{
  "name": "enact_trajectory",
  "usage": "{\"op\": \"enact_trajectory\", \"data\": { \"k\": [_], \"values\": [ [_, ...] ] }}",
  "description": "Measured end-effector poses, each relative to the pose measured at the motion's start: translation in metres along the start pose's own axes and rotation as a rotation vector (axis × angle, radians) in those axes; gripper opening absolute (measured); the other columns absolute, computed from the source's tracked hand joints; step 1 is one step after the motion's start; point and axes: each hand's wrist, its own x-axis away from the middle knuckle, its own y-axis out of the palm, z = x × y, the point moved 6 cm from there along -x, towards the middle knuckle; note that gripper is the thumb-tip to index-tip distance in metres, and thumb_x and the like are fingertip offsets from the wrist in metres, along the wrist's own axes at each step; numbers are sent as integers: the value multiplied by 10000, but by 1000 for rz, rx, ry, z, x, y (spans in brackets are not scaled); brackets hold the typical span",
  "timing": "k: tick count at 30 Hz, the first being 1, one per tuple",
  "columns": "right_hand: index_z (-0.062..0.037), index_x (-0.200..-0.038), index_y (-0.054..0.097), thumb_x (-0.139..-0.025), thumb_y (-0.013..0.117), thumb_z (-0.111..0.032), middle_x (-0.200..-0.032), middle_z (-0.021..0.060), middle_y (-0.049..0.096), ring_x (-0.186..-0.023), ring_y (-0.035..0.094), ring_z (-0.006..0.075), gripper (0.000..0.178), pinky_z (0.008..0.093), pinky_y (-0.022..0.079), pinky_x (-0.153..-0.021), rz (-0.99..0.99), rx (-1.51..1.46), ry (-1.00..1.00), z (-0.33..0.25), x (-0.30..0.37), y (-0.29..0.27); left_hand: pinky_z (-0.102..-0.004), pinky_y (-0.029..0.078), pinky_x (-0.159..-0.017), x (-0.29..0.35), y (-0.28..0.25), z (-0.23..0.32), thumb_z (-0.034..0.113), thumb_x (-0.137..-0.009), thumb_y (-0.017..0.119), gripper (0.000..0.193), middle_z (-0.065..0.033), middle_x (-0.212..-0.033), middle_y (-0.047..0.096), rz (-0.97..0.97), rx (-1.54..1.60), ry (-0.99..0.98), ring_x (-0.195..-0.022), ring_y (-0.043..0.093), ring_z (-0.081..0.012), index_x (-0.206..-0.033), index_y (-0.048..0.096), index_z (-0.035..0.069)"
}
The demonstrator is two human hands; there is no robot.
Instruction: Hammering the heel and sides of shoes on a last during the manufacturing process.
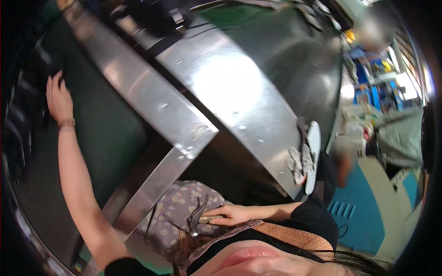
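My left hand [60, 100] reaches far out to the left over a dark green belt [99, 133]. Its fingers are stretched and slightly apart, with nothing visible in them. Just beyond them lie glossy black things [23, 115], too blurred to name; I cannot tell whether the fingertips touch them. Close to my body, my right hand [232, 215] is wrapped round a hand tool [195, 220] with a tan handle and a curved, dark metal head. The tool is in front of my grey flowered apron [177, 202].
Metal rails [156, 99] and a shiny metal ledge [225, 83] run between the left belt and another green surface [294, 60]. White shoe soles [312, 156] and pale straps [294, 158] lie at the ledge's right end. A person [375, 30] and blue racks [368, 94] are behind.
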Motion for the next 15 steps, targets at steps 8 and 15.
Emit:
{"op": "enact_trajectory", "data": {
  "k": [8, 15],
  "values": [
    [-65, -1344, 509, -991, 532, -248, -922, 21, 623, -756, 506, 55, 399, 226, 444, -668, -113, -265, 486, 2, 9, -3, -419, 331, -1046, -14, -22, -28, 197, -836, 536, 234, 31, -1199, 654, 306, -217, -70, -1192, 546, -197, -934, 741, 254],
    [-22, -1318, 520, -977, 557, -196, -787, -11, 580, -664, 511, 64, 385, 237, 447, -604, -4, -228, 338, 12, 8, 1, -444, 278, -1092, 48, -105, -117, 148, -762, 618, 254, -87, -1349, 508, 364, -283, -335, -1287, 414, -264, -989, 719, 198]
  ]
}}
